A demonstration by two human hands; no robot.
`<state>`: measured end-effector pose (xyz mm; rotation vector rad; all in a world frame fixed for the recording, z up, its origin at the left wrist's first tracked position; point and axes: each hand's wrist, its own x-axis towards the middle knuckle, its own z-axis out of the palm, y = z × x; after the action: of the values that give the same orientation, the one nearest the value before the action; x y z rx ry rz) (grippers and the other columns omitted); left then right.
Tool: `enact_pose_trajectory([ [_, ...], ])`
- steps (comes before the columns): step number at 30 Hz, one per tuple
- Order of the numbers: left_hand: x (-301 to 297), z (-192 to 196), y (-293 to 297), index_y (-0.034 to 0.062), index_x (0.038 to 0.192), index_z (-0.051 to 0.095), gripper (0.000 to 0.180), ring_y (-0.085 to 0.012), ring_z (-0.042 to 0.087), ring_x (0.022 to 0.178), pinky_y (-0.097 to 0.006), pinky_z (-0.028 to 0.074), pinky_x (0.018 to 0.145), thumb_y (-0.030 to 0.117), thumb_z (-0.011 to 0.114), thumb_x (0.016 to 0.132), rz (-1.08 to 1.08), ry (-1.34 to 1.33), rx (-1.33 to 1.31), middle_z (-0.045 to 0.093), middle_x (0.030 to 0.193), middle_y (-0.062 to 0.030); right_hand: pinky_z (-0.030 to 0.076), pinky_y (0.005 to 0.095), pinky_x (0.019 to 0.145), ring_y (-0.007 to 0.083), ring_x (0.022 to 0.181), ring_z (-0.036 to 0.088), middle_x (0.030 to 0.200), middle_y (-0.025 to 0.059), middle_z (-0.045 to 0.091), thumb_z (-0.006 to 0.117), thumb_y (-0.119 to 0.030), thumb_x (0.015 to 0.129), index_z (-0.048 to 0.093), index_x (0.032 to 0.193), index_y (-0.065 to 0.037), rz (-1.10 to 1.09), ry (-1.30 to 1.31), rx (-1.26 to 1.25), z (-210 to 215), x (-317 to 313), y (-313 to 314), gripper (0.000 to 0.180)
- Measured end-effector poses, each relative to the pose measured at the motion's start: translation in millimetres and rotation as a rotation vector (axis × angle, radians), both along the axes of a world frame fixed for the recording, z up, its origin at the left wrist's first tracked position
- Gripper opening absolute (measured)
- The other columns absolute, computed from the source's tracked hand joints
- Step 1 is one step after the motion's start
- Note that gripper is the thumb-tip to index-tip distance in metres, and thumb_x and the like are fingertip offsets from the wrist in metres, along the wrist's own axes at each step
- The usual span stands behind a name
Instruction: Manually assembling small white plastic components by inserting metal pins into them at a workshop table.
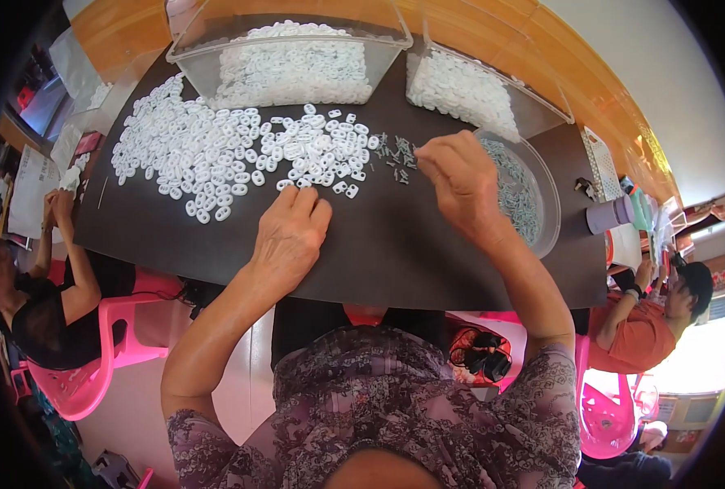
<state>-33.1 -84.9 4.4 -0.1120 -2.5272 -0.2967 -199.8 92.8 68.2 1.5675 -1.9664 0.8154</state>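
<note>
My left hand (pixel 289 232) rests palm down on the dark mat (pixel 175 236), fingertips touching the near edge of a spread of small white plastic rings (pixel 215 147). My right hand (pixel 456 179) hovers with fingers pinched together beside a small scatter of grey metal clips (pixel 395 155); whether it holds one is hidden. Just right of it stands a clear round bowl (pixel 542 204) filled with more grey clips.
Two clear plastic bins (pixel 289 57) (pixel 476 81) of white rings stand at the far edge on an orange table (pixel 574 73). A purple cup (pixel 611 213) sits at right. Other people sit on pink chairs at left (pixel 52 318) and right (pixel 647 318).
</note>
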Motion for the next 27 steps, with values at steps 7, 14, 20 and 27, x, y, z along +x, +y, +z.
enact_pose_trajectory([
  [7,0.2,3.0,2.4,0.0022,0.083,0.055,0.019,-0.0274,0.053,0.075,-0.037,0.045,0.061,-0.006,0.058,0.067,-0.060,-0.048,0.101,0.050,0.079,-0.0098,0.044,0.0373,0.061,0.0277,0.071,0.053,0.073,0.0089,0.056,0.067,0.000,0.067,0.063,0.078,-0.005,-0.060,-0.123,0.162,-34.9,-1.9,11.5,0.013],
  [14,4.7,-4.3,4.4,0.0035,0.076,0.052,0.014,-0.0259,0.052,0.071,-0.036,0.044,0.057,-0.004,0.060,0.066,-0.003,-0.029,0.144,0.047,0.075,-0.0092,0.044,0.0374,0.063,0.0276,0.072,0.053,0.071,0.0084,0.056,0.067,-0.004,0.069,0.063,0.076,-0.005,-0.066,-0.138,0.162,-43.4,-1.8,-10.2,0.008],
  [20,13.8,-0.5,11.3,0.0036,0.073,0.052,0.015,-0.0236,0.052,0.068,-0.035,0.043,0.053,-0.002,0.064,0.065,0.042,0.064,0.232,0.047,0.071,-0.0071,0.044,0.0386,0.063,0.0281,0.073,0.054,0.073,0.0091,0.057,0.068,-0.007,0.069,0.063,0.074,-0.006,-0.147,-0.092,0.263,-56.7,-7.2,-41.3,0.007],
  [27,27.2,0.3,16.0,-0.0010,0.083,0.060,0.012,-0.0149,0.055,0.061,-0.027,0.042,0.053,-0.001,0.067,0.074,0.058,0.081,0.897,0.058,0.072,-0.0040,0.044,0.0401,0.062,0.0295,0.072,0.053,0.071,0.0117,0.055,0.065,-0.004,0.069,0.056,0.067,-0.004,-0.149,0.055,0.336,-64.3,-8.3,-53.5,0.010],
])
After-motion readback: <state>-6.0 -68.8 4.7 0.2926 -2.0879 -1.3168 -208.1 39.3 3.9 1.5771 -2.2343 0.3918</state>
